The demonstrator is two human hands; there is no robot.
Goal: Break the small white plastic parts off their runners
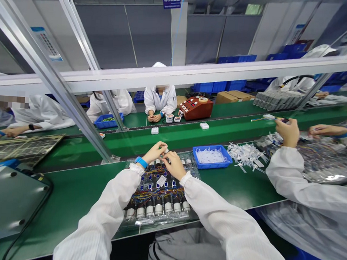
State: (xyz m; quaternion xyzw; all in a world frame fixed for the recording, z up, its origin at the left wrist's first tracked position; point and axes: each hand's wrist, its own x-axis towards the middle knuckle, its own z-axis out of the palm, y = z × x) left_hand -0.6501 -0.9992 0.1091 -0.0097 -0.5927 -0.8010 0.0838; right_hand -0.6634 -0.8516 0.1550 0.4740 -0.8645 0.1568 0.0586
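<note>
Both my hands meet over the far side of a clear plastic tray (pixel 143 220). My left hand (pixel 154 153) is closed in a pinch on a small white cylindrical part (pixel 166 150). Against the same part, the fingers of my right hand (pixel 175 165) are pressed together; its underside is hidden by them. In the tray lie rows of sensor-like parts with white cylindrical ends (pixel 158 209), small blue-and-black circuit boards (pixel 149 186) and coloured wires. A white paper-like piece (pixel 161 180) rests on top, near the middle.
Right of the tray stand a blue bin (pixel 212 166) of white strips and a loose strip pile (pixel 244 155). A co-worker's hand (pixel 289 132) works beyond. A grey metal box (pixel 10 202) with a cable sits left. White square devices (pixel 204 126) lie on the green belt.
</note>
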